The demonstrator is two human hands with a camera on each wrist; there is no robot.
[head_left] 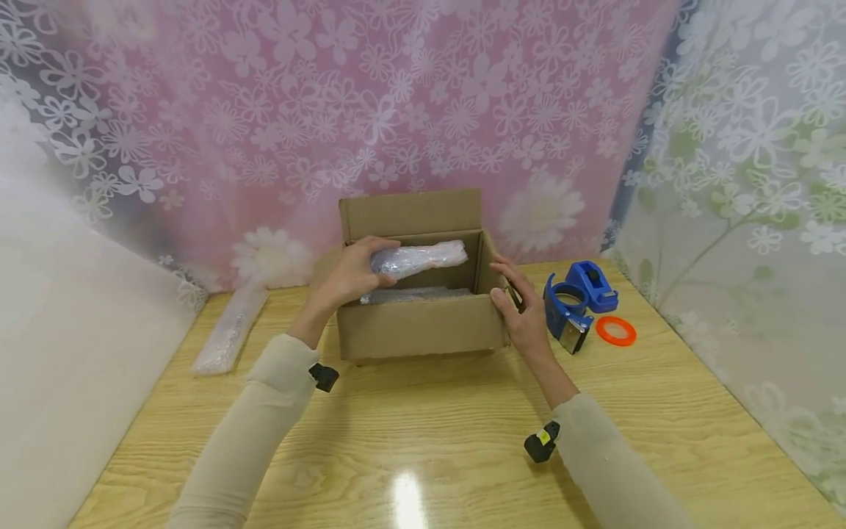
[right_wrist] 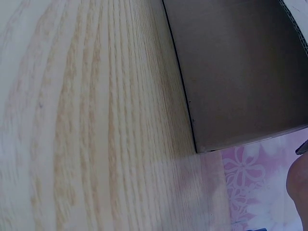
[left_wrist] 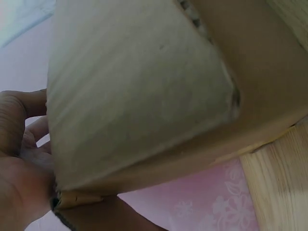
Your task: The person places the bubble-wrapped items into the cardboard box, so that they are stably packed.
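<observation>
An open cardboard box (head_left: 423, 327) stands on the table, its back flap raised. Over its opening my left hand (head_left: 357, 272) grips one end of a bubble-wrapped package (head_left: 426, 257), which slants slightly up to the right. Below that, another clear-wrapped package (head_left: 416, 294) lies inside the box, partly hidden by the front wall. My right hand (head_left: 522, 305) holds the box's right side, thumb at the front corner and fingers along the side. In the left wrist view a box flap (left_wrist: 139, 96) covers most of the picture and hides what the left hand (left_wrist: 21, 168) grips.
Another bubble-wrapped package (head_left: 231, 330) lies at the table's left. Right of the box are a blue tape dispenser (head_left: 567, 312), a second blue dispenser (head_left: 593, 285) and an orange ring (head_left: 616, 331). A floral curtain (head_left: 410, 110) hangs behind the wooden table (head_left: 423, 426).
</observation>
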